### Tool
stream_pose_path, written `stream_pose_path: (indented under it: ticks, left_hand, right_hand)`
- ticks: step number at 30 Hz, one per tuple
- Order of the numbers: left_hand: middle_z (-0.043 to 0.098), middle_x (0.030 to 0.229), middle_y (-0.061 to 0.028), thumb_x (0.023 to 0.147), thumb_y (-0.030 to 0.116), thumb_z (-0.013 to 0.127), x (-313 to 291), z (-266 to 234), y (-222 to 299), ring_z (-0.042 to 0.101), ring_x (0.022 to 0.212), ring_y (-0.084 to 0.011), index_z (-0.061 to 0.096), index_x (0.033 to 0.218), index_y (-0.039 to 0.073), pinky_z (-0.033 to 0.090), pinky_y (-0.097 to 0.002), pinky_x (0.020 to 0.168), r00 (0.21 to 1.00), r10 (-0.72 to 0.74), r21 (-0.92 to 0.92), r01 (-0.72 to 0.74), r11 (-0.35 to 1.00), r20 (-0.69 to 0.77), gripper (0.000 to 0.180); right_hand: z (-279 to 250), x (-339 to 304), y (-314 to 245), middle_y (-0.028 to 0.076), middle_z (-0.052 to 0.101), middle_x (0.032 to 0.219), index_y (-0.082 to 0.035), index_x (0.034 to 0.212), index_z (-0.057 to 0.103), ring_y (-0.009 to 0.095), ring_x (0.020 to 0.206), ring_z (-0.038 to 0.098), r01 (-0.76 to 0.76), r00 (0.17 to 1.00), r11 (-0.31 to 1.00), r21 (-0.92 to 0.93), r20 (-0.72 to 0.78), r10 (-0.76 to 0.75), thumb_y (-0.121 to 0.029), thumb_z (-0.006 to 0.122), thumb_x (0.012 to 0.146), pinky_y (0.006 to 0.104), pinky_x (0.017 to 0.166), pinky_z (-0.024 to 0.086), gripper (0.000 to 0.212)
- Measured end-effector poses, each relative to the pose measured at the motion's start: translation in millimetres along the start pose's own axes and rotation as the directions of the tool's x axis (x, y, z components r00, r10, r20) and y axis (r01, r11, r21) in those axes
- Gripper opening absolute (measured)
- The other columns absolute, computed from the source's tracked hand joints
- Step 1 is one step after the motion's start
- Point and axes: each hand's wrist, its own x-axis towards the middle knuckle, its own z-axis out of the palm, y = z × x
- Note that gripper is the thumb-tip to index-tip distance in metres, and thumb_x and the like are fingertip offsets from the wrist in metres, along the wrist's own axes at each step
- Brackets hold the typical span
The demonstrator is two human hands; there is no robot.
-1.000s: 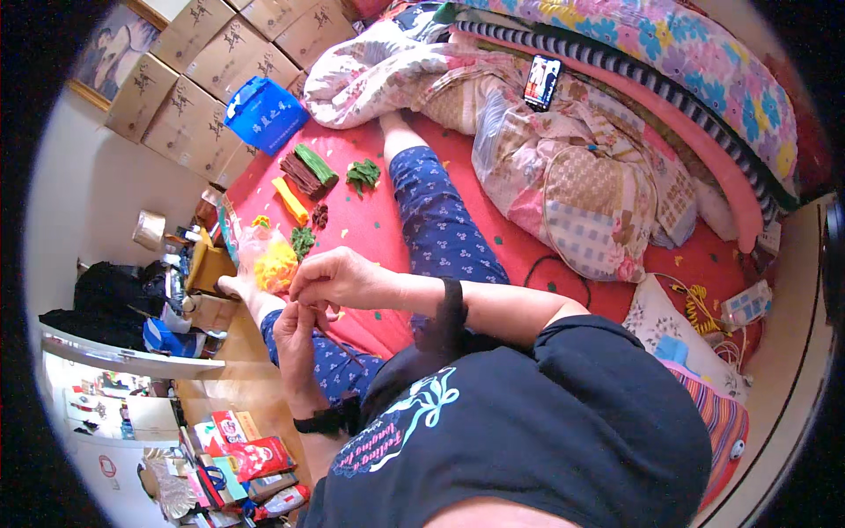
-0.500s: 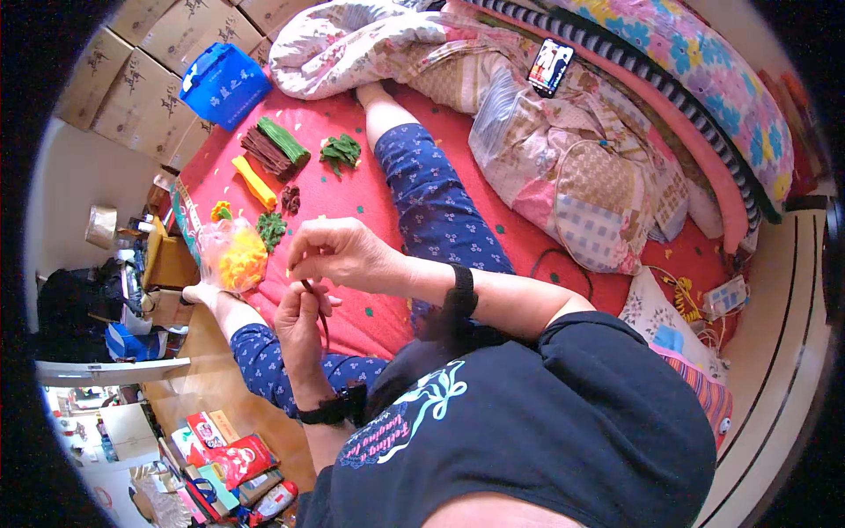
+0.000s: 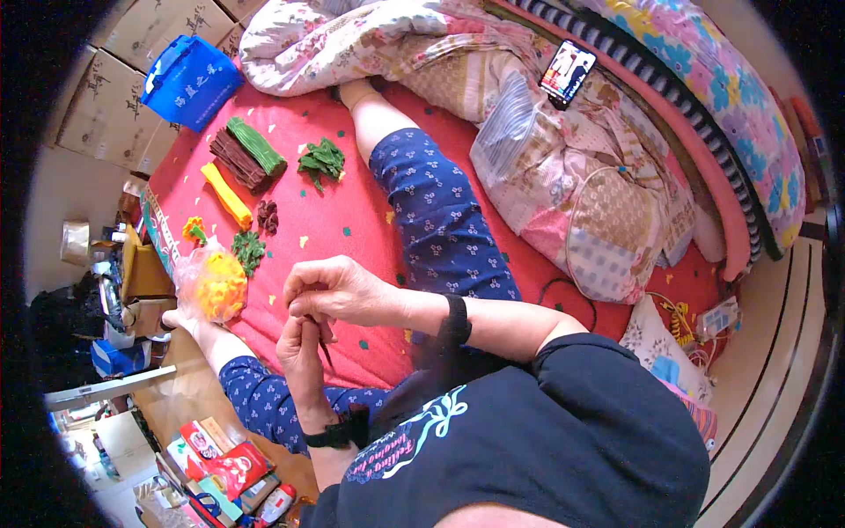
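My left hand (image 3: 302, 354) pinches a thin dark brown chenille stem (image 3: 326, 354), whose tail hangs beside the palm. Just above it, my right hand (image 3: 334, 289) is closed, its fingertips meeting those of the left at the stem's upper end, which they hide. On the red bed sheet (image 3: 352, 216) ahead lie bundles of green chenille stems (image 3: 257, 145), brown ones (image 3: 236, 161) and yellow ones (image 3: 227, 196). Near them are a heap of dark green pieces (image 3: 322, 162), a small brown clump (image 3: 268, 216), a green curly clump (image 3: 249, 253) and an orange flower shape (image 3: 194, 229).
A clear plastic bag of yellow pieces (image 3: 220, 286) sits by my left foot. A blue bin (image 3: 192, 84) stands before stacked cartons (image 3: 106, 106). The phone (image 3: 567, 72) rests on a crumpled patchwork quilt (image 3: 607, 185). Packages (image 3: 233, 466) lie below the bed's left side.
My hands have drawn closer, the right fingertips now meeting the left at the stem. The whole view has shifted, with the bed items sitting farther left in the picture.
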Motion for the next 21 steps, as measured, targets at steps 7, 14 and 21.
stream_pose_path:
  ticks: [7,14,21]
  left_hand:
    - [0.05,0.07,0.0002,0.092,0.022,0.047,14,-2,-9,0.042,0.058,-0.0047,0.055,0.087,0.004,0.033,-0.0172,0.052,0.993,-0.111,-0.079,0.107,0.991,-0.046,0.02]
    - [0.047,0.068,0.0031,0.092,0.027,0.046,20,2,-17,0.04,0.055,-0.0034,0.053,0.09,0.005,0.03,-0.0173,0.047,0.999,-0.037,-0.028,0.037,0.999,-0.008,0.023]
    - [0.048,0.07,0.0014,0.09,0.012,0.047,10,-17,-18,0.04,0.056,-0.0038,0.053,0.087,0.003,0.032,-0.0168,0.049,0.996,-0.079,-0.011,0.08,0.997,0.036,0.012]
  right_hand:
    - [-14,9,21,0.0,0.056,0.07,-0.002,0.089,0.057,0.006,0.061,0.054,-0.065,0.997,0.998,-0.004,0.044,0.065,-0.005,0.054,0.084,0.0195,0.054,0.045,0.006]
    - [-19,11,21,-0.001,0.055,0.072,-0.002,0.089,0.054,0.005,0.064,0.052,-0.194,0.981,0.976,0.104,0.032,0.191,-0.007,0.055,0.084,0.0188,0.055,0.043,0.007]
    - [-13,9,28,-0.002,0.054,0.072,-0.004,0.088,0.054,0.003,0.061,0.048,-0.21,0.976,0.964,0.161,-0.017,0.215,-0.008,0.055,0.083,0.0183,0.053,0.04,0.006]
